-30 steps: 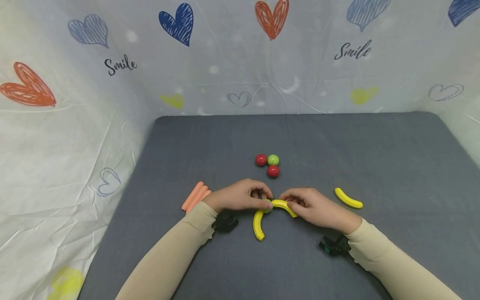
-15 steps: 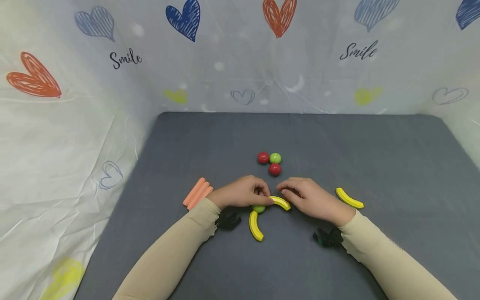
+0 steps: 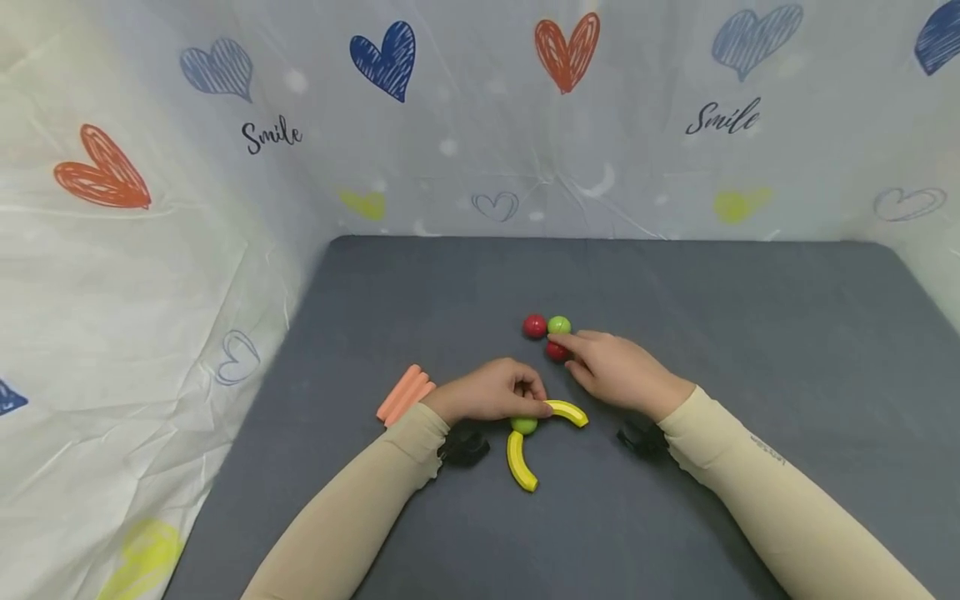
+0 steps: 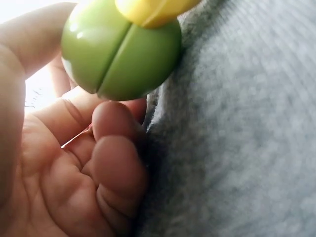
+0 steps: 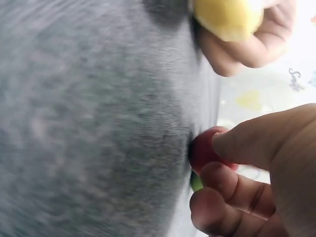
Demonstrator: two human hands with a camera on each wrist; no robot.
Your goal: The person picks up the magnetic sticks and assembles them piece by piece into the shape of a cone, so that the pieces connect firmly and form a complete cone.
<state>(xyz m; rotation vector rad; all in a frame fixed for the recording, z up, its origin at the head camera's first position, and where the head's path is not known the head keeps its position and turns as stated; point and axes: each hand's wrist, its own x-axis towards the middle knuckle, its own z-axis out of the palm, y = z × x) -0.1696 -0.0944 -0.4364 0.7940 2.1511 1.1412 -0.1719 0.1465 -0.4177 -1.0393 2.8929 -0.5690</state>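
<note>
My left hand pinches a glossy green ball between thumb and fingers, low over the grey cloth. One curved yellow stick runs down from this ball toward me; a second curved yellow stick reaches right from beside the left thumb. Farther back, my right hand has thumb and fingers around a red ball, partly covering it in the head view. Another green ball and another red ball sit close behind it.
Several orange sticks lie side by side on the grey table, left of the left hand. A black wrist camera hangs under the left wrist and another under the right. A heart-printed sheet hangs behind.
My right hand has let go of the upper yellow stick and moved back to the near red ball. Its arm now hides the loose yellow stick at right. The left hand keeps its hold.
</note>
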